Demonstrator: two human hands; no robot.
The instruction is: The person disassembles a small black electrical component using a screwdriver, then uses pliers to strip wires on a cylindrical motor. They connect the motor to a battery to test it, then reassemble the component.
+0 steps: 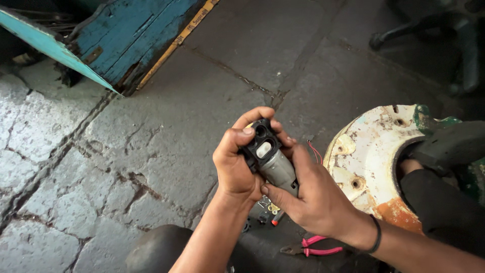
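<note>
Motor: a small grey cylindrical motor [279,171] with a black plastic end cap [261,143], held above the cracked stone floor [151,141], left of the rusty white metal disc [365,162].
Left hand: the left hand [233,169] curls around the cap, thumb pressed on its top edge.
Right hand: the right hand [313,194] grips the motor body, fingers closed under it.
Wires: thin red wires [315,151] between motor and disc.
Pliers: pink-handled pliers [313,246] on the floor, below the disc's left edge.
Door: blue wooden door [126,35], well apart, far left of the disc.
</note>
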